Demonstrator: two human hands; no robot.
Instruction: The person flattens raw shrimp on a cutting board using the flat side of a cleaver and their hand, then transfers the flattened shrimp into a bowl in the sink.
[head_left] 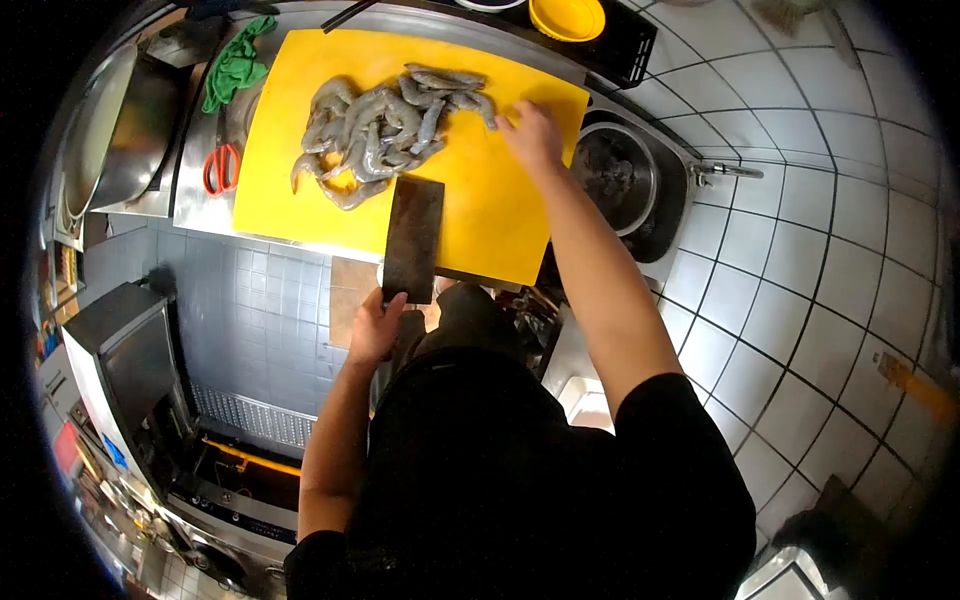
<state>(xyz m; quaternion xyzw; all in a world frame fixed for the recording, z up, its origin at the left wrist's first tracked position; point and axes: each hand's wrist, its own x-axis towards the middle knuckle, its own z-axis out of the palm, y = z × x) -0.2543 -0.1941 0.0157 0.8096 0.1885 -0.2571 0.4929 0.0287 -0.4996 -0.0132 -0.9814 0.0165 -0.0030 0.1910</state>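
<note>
A broad dark cleaver (413,230) is in my left hand (374,328), whose fingers are closed round its handle end. Its blade lies over the near edge of the yellow cutting board (480,220), pointing away from me. A heap of raw grey shrimp (375,130) covers the upper left of the board. My right hand (533,138) is over the board's right side, fingers a little apart. Its fingertips are at the end of the outermost shrimp (485,108); no shrimp shows between them, and whether they touch it is hard to see.
Red-handled scissors (221,169) and a green cloth (238,65) lie left of the board. A large metal pot (130,130) stands further left. On the right is a sink with a metal basin (640,150) and a tap (730,171). A yellow bowl (567,18) sits behind.
</note>
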